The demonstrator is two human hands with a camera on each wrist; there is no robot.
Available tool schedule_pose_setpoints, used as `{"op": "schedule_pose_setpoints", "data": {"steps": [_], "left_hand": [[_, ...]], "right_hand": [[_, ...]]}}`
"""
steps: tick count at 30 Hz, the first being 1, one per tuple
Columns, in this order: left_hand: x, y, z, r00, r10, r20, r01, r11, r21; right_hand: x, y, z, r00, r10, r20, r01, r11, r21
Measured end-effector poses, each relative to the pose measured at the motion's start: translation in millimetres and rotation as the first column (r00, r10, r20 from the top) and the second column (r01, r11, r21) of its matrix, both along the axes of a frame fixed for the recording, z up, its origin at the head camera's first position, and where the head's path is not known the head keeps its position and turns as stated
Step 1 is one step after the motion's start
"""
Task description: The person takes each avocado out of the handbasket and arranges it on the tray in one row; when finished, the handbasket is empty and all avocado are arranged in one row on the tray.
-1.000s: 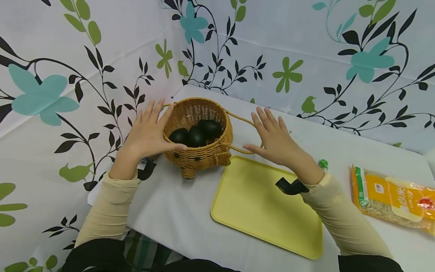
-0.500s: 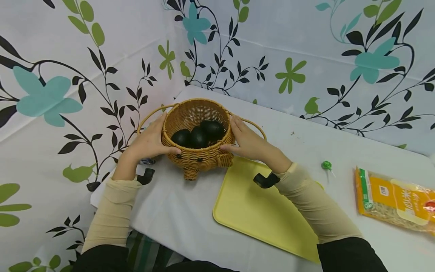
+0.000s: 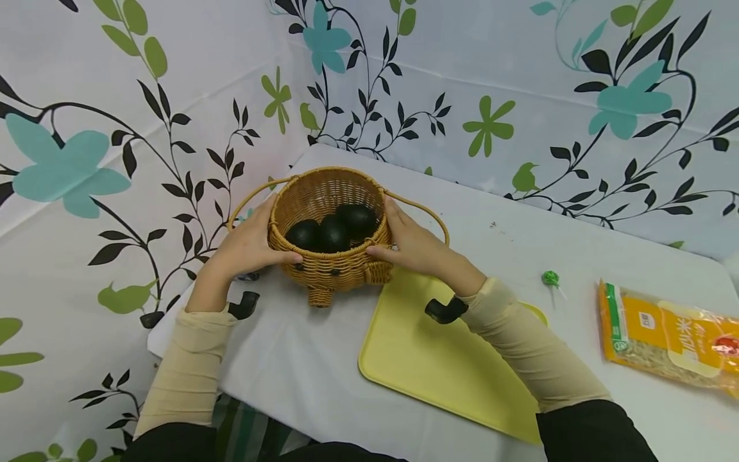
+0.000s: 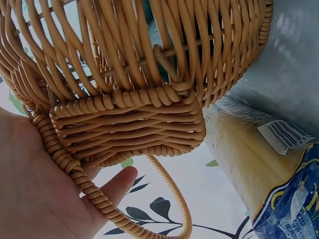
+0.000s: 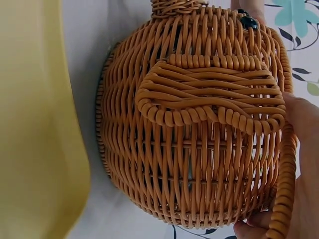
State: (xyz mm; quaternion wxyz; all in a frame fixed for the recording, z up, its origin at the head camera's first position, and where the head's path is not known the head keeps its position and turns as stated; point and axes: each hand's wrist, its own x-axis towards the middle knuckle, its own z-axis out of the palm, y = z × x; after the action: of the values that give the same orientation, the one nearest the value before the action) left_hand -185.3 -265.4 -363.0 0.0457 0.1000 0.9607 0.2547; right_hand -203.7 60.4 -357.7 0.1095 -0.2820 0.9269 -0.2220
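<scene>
A wicker basket [image 3: 352,274] with a small animal face stands on the white table, three dark, smooth avocado-like ovals [image 3: 333,233] inside. My left hand [image 3: 245,242] holds its left side, thumb along the front rim. On the opposite side my right hand [image 3: 424,247] holds it the same way. In the left wrist view, the left hand [image 4: 40,179] lies against the rim beside a woven ear [image 4: 132,127] and the looped handle [image 4: 177,199]. The right wrist view shows the right hand [image 5: 306,159] around the rim, fingertips low behind the basket wall [image 5: 164,169].
A yellow tray [image 3: 439,359] lies right of the basket, partly under my right forearm. Farther right are a green lollipop [image 3: 551,278] and an orange food bag [image 3: 664,333]. A clear-wrapped package with a barcode [image 4: 269,164] sits beside the basket's left side. Patterned cloth [image 3: 433,77] hangs behind.
Both hands were spread apart near the basket; they have come in to its sides and now hold it. The right hand moved left. The basket has hardly moved.
</scene>
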Motion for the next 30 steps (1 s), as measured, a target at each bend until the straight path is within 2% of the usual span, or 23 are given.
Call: {"op": "schedule_pose_setpoints", "data": {"steps": [10,15,20,24,30], "left_hand": [[1.6,-4,1.7,1.0,0.005,-0.005,-0.005,1.0,0.004],[1.4,-4,0.2,1.0,0.002,-0.008,-0.002,1.0,0.011],[0.3,-2,-0.5,1.0,-0.008,-0.011,0.008,1.0,0.012],[-0.4,0,-0.3,1.0,-0.015,-0.006,0.015,1.0,0.006],[0.6,-1,0.0,1.0,-0.014,0.011,0.014,1.0,0.0]], "right_hand": [[-2.2,-7,2.8,1.0,0.0,-0.006,0.0,1.0,0.028],[-3.9,-6,7.2,1.0,0.021,-0.016,-0.02,0.997,0.073],[-7.3,-5,18.3,0.998,0.055,-0.037,-0.051,0.992,0.114],[-11.7,-6,31.2,0.994,0.066,-0.09,-0.053,0.99,0.134],[-18.7,-15,47.0,0.99,0.086,-0.114,-0.073,0.991,0.113]]}}
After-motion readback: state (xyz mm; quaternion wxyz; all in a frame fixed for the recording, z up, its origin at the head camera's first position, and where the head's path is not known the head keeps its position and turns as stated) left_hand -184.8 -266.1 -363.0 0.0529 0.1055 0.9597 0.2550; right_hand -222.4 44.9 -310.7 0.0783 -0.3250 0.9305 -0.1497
